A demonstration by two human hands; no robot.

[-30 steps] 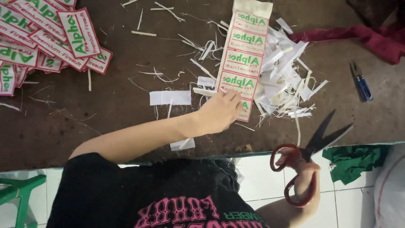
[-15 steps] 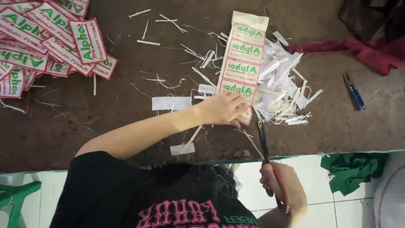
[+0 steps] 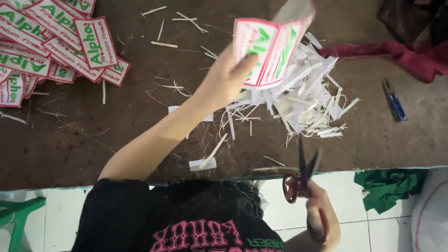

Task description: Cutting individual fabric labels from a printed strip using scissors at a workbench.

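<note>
My left hand [image 3: 223, 79] is raised above the brown table [image 3: 140, 130] and holds a strip of red, white and green printed labels [image 3: 268, 51], folded and blurred with motion. My right hand [image 3: 318, 209] is low, beyond the table's near edge, gripping red-handled scissors [image 3: 302, 173] whose dark blades point up and stand slightly apart. The scissors are clear of the strip. Under the strip lies a heap of white paper trimmings [image 3: 301, 100].
A pile of cut labels [image 3: 51, 44] lies at the far left. Small blue snips [image 3: 394, 100] and a red cloth [image 3: 401, 53] sit at the right. Below the table edge are a green cloth [image 3: 387, 186], a green stool [image 3: 18, 217] and a white tiled floor.
My left hand has lifted the label strip off the table and folded it upward. The scissors have dropped back from beside the strip to the table's edge.
</note>
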